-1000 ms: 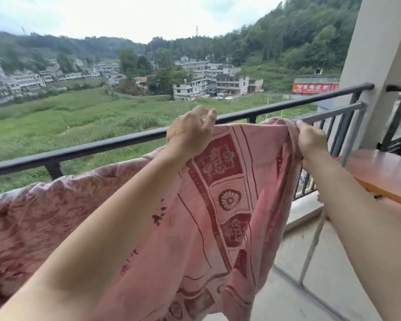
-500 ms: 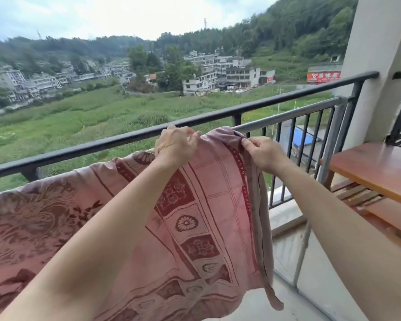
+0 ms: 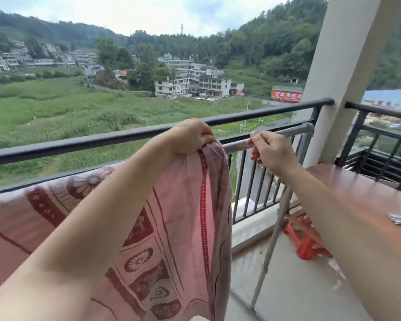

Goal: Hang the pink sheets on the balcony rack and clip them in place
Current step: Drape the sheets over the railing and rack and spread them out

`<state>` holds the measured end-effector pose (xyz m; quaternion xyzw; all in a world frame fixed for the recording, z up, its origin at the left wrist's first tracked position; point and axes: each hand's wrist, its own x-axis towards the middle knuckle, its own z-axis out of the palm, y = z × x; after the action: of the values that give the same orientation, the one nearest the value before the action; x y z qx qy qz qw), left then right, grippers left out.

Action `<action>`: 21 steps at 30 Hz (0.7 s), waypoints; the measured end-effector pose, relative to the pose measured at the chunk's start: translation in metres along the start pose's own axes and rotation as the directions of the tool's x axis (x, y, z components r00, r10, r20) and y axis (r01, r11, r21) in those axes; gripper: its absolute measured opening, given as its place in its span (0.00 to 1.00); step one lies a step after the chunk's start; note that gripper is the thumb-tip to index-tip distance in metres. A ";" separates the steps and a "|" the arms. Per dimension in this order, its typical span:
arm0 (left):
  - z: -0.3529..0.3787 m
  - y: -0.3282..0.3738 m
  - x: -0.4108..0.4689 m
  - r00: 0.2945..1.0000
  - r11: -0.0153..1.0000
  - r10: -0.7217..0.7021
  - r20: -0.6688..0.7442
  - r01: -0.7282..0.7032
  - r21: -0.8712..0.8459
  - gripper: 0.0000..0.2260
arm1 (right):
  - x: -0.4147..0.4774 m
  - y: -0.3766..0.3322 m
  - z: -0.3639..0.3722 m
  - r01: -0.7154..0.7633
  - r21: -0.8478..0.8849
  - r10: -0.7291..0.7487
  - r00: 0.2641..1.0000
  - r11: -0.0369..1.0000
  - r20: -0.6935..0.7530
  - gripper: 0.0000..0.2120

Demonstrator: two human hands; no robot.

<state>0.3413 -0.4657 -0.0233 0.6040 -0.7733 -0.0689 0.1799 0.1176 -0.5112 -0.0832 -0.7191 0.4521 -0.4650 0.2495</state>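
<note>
Pink sheet [image 3: 176, 228]: draped over the silver rack bar [image 3: 292, 132], left and near; far side hidden.
Left hand [image 3: 190, 137]: fingers curled round the sheet's bunched right edge, likely steadying it for clipping.
Right hand [image 3: 272, 154]: beside the bar, fingers curled; contents indiscernible.
Small metallic pieces [image 3: 397, 220], right on the table [image 3: 357, 188]: possibly clips, blurred.
</note>
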 end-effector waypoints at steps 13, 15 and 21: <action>0.022 0.032 0.080 0.950 0.996 0.075 -0.304 -0.054 0.075 0.11 | 0.016 0.057 0.011 0.368 0.062 -0.373 0.920 0.928 0.118 0.12; 0.022 0.038 0.085 0.967 0.999 0.048 -0.252 -0.050 -0.001 0.10 | 0.020 0.058 0.005 0.277 0.242 -0.316 0.939 0.930 0.138 0.10; 0.039 0.075 0.108 0.979 0.999 -0.039 -0.199 0.032 -0.040 0.09 | 0.046 0.090 -0.027 0.184 0.272 -0.187 0.982 0.945 -0.018 0.10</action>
<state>0.2364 -0.5541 -0.0139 0.6183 -0.7391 -0.0254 0.2661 0.0628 -0.5922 -0.1211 -0.7192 0.3133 -0.5411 0.3029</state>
